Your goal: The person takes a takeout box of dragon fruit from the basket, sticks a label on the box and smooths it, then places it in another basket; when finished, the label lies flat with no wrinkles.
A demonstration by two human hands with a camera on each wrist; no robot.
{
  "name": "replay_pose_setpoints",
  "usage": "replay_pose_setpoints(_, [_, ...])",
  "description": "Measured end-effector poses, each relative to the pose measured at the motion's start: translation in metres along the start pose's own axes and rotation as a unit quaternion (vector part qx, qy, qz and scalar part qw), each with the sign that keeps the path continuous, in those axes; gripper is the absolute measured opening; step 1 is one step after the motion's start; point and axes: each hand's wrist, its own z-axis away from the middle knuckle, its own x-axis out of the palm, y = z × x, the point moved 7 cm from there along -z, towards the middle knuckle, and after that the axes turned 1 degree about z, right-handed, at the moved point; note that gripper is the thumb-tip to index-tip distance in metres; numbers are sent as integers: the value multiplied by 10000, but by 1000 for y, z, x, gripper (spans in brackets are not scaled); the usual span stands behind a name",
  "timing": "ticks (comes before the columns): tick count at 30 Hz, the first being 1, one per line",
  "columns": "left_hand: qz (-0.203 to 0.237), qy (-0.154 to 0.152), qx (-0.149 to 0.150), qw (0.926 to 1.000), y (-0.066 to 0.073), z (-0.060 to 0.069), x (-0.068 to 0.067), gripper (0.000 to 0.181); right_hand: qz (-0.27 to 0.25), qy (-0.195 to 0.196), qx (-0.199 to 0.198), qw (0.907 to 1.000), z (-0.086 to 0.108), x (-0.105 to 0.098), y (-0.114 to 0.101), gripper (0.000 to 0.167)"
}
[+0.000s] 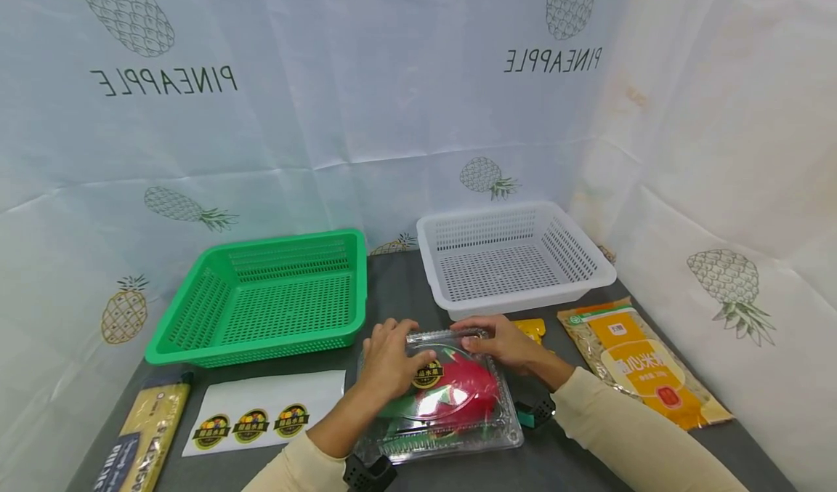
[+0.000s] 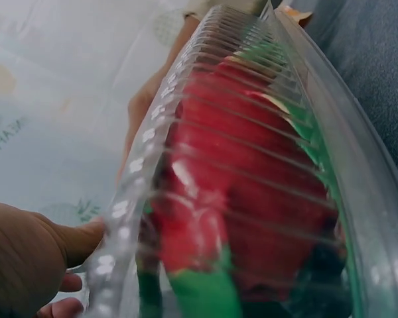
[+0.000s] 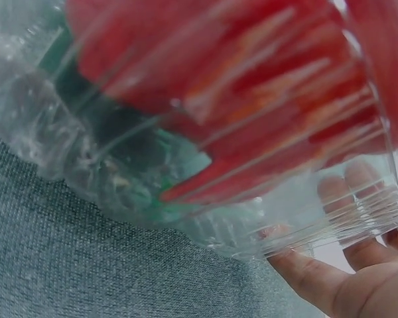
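A clear plastic clamshell box (image 1: 451, 434) lies on the dark table in the head view, its lid down. Inside is a red fruit with green parts (image 2: 219, 159) that looks like a dragon fruit. A round black-and-gold sticker (image 1: 428, 376) sits on the lid. My left hand (image 1: 387, 361) holds the box's far left part, thumb stretched over the lid beside the sticker, fingers at the far edge. My right hand (image 1: 503, 341) grips the far right corner, thumb on top; in the right wrist view some of its fingers (image 3: 305, 275) show against the clear wall.
Behind stand a green basket (image 1: 356, 288) and a white basket (image 1: 437, 277). A white sticker sheet (image 1: 261, 397) with round labels lies left, near a yellow package (image 1: 153, 426). On the right are an orange-and-clear food bag (image 1: 644, 361) and a small yellow packet (image 1: 532, 327).
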Motion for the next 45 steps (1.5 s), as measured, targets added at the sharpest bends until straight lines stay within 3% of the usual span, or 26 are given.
replay_pose_setpoints(15, [18, -76, -41, 10000, -10, 0, -7, 53, -118, 36, 26, 9999, -1, 0, 2, 46])
replay_pose_setpoints(36, [377, -1076, 294, 9930, -21, -1, -10, 60, -62, 59, 74, 9999, 1, 0, 2, 47])
replay_pose_setpoints(45, [428, -1548, 503, 9857, -25, -1, -11, 69, -37, 100, 50, 9999, 0, 1, 1, 47])
